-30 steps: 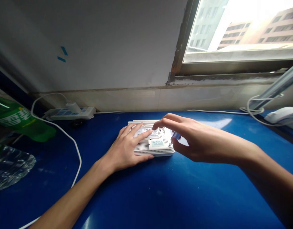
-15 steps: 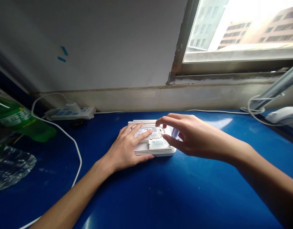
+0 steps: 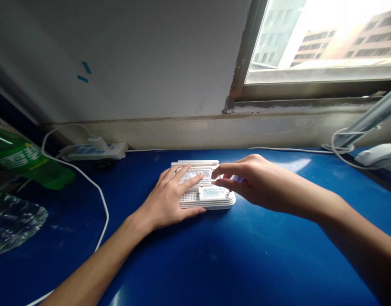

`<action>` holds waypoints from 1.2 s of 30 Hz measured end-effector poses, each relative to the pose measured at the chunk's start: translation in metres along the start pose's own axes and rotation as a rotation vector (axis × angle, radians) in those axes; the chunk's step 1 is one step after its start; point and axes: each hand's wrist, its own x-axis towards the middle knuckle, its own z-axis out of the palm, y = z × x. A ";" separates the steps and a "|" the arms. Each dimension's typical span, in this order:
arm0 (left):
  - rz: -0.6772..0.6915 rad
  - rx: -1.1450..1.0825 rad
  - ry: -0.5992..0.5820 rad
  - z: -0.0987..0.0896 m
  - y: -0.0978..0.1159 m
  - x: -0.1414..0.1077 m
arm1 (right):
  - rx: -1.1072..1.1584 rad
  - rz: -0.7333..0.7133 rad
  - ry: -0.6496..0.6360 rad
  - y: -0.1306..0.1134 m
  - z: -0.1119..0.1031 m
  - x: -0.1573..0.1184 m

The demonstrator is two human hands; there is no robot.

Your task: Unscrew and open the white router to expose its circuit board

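LEFT HAND: I see the left hand (image 3: 170,193) palm down, fingers spread across the white device (image 3: 211,192).
RIGHT HAND: The right hand (image 3: 252,180) arches over its right end, thumb and index finger nearly together; I can't tell what they pinch.
DEVICE: Flat on the blue table (image 3: 233,263).

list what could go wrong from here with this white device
The white device might slide if the left hand, spread over it, eases off.

The right hand's close fingertips could slip; whether they pinch anything is unclear.

The white cable passes under the left forearm, so an arm movement might drag it.
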 end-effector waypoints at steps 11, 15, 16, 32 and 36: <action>0.010 -0.008 0.007 0.000 0.000 0.000 | -0.018 -0.011 0.031 0.003 0.000 0.000; 0.015 -0.012 0.009 0.000 -0.001 0.000 | -0.003 -0.059 0.042 0.005 0.000 -0.001; 0.018 -0.013 0.011 0.001 -0.001 0.000 | 0.007 -0.079 0.038 0.004 -0.001 -0.002; 0.037 0.007 0.007 0.002 -0.002 0.001 | 0.031 -0.046 0.000 -0.002 -0.006 -0.004; 0.024 0.014 0.007 0.002 -0.003 0.000 | 0.012 0.055 0.001 0.000 -0.002 0.000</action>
